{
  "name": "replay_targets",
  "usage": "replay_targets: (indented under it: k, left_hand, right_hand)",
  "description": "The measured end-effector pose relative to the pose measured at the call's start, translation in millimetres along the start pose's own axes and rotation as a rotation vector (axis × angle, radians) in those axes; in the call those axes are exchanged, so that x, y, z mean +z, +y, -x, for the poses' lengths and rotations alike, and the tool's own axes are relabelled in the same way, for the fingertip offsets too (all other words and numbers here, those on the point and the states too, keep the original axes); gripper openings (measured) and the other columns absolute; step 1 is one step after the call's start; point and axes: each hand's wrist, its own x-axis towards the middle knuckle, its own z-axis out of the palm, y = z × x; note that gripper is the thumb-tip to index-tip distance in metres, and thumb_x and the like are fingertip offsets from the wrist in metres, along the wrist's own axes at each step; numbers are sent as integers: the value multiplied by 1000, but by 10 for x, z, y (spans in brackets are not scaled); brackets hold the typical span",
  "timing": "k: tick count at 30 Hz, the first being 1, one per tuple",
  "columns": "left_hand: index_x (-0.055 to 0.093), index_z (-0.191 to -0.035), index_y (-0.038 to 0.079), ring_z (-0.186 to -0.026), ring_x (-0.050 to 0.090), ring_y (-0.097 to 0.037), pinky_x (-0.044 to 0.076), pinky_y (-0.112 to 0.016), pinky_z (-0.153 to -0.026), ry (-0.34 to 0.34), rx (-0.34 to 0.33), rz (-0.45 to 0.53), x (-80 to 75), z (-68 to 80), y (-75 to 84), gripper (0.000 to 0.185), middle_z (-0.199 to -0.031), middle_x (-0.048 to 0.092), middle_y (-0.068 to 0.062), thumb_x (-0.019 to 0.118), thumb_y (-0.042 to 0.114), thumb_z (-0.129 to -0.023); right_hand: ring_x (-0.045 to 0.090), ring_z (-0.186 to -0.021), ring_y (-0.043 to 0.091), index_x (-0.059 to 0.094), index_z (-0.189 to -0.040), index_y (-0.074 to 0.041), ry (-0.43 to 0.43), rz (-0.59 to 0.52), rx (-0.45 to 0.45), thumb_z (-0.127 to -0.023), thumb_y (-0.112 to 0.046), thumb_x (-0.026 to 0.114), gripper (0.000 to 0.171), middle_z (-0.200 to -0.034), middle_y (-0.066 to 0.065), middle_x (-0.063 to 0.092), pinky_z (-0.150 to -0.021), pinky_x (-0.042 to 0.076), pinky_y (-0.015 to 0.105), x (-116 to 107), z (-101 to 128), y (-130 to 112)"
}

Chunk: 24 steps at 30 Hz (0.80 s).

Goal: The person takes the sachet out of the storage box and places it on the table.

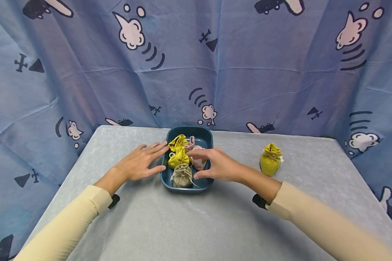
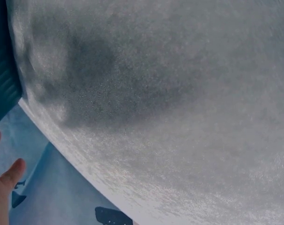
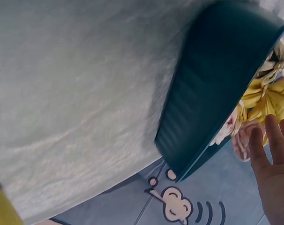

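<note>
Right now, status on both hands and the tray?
Left hand open, resting against tray side. Right hand open over pink pouch, gripping nothing. Four pouches in tray; one yellow pouch outside. Nothing blocking.

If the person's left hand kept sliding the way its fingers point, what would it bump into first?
Most likely the yellow pouches inside the dark teal tray. The left hand lies open at the tray's left rim, fingers aimed toward them, though how high it sits is unclear.

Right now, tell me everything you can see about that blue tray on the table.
The tray is a dark teal, rounded-corner rectangular bin, plastic by its look, sitting flat on the grey table. It holds two yellow pouches, a pink one and a beige one. The left hand touches its left rim; the right hand hovers over its right side.
</note>
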Motion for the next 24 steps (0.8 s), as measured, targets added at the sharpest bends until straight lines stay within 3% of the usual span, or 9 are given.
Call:
replay_targets:
  k: [8,17,24]
  left_hand:
    - [26,-159,20,-148,26,-30,26,-60,-113,-8,-6,8,-8,9,-2,74,-165,21,-4,37,63,-101]
    - [25,-160,20,-149,25,-29,25,-62,-112,-22,-10,-6,-4,-5,6,73,-165,19,-3,40,60,-101]
    - [25,-160,20,-149,25,-27,26,-60,-113,-22,-7,-4,-7,-11,5,73,-165,20,-2,42,60,-101]
  right_hand:
    - [56,-128,24,53,-141,-2,-54,-11,-61,-82,-5,81,65,-142,11,57,-100,48,43,149,-83,-25]
    - [53,-129,20,58,-139,-5,-61,110,-90,-85,-7,79,58,-138,6,60,-106,43,40,262,-144,-11]
    - [55,-125,18,61,-135,-5,-63,142,-99,-86,-9,79,52,-134,4,63,-104,44,39,313,-171,20]
